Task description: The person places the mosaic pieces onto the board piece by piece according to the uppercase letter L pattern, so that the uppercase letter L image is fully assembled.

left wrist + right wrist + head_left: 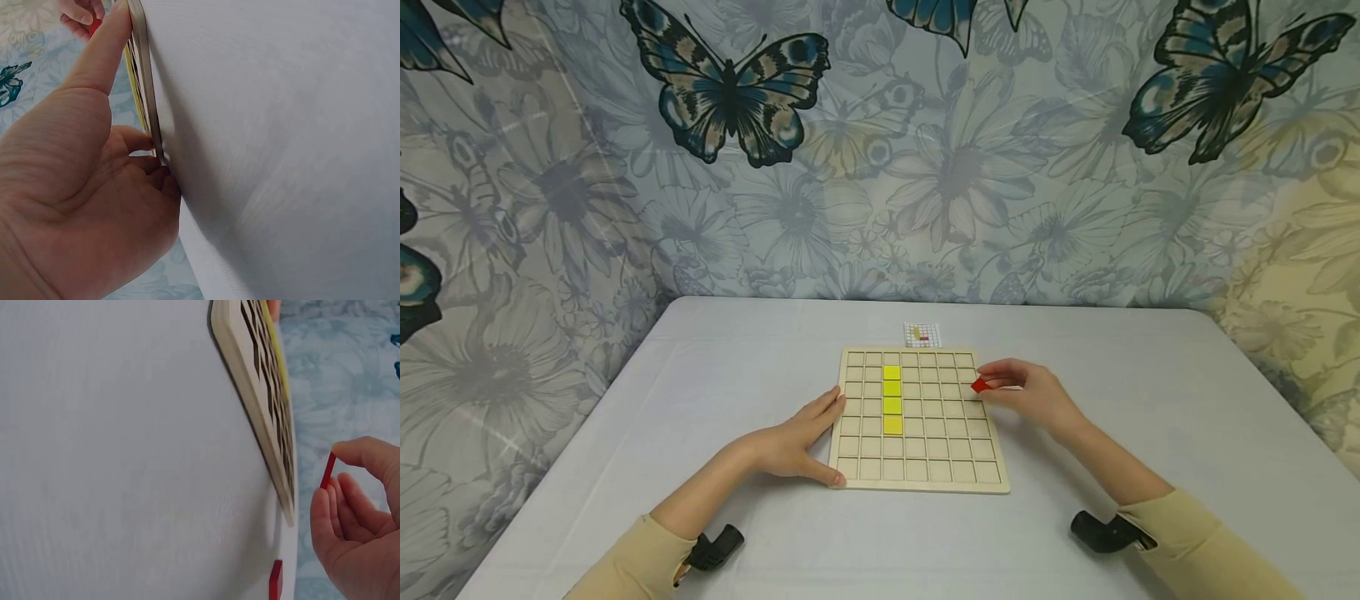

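A wooden grid board (925,487) lies flat on the table, with several yellow square tiles (892,406) set in one column of its cells. Along the board's left edge rests my left hand (793,439), thumb at the near corner and fingers farther up the side. Between thumb and fingertips, my right hand (1037,398) pinches a red square tile (979,385), held above the board's right edge. The right wrist view shows this red tile edge-on, clear of the board. Another red tile (275,581) lies on the table there, beside the board.
A small printed card (922,335) with a coloured grid pattern lies just beyond the board's far edge. White cloth covers the table (760,333). Behind it hangs a butterfly-and-flower patterned backdrop (865,208).
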A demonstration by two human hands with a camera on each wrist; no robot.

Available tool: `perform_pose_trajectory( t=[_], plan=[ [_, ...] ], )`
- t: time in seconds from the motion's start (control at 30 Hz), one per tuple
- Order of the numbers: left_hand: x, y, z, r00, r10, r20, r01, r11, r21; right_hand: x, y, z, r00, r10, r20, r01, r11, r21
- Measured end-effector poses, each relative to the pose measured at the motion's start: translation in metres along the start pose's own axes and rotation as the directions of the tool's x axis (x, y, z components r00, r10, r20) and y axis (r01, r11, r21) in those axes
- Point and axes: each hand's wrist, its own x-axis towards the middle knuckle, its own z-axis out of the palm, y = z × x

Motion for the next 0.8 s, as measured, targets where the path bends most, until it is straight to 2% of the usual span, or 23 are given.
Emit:
perform_pose_trajectory(
  t=[0.17,0.53,0.8],
  plan=[
    [0.000,0.000,0.000,1.000,0.000,-0.001,0.000,1.000,0.002,-0.003,-0.007,0.010,0.999,-0.013,0.032,0.011,0.998,0.060],
    [0.001,0.000,0.000,1.000,0.006,-0.004,-0.006,1.000,0.010,-0.011,-0.021,0.030,0.991,-0.037,0.125,0.022,0.992,0.121],
    [0.001,0.000,0.000,1.000,0.009,-0.006,-0.009,1.000,0.011,-0.010,-0.026,0.045,0.986,-0.042,0.161,0.025,0.995,0.101]
  ],
)
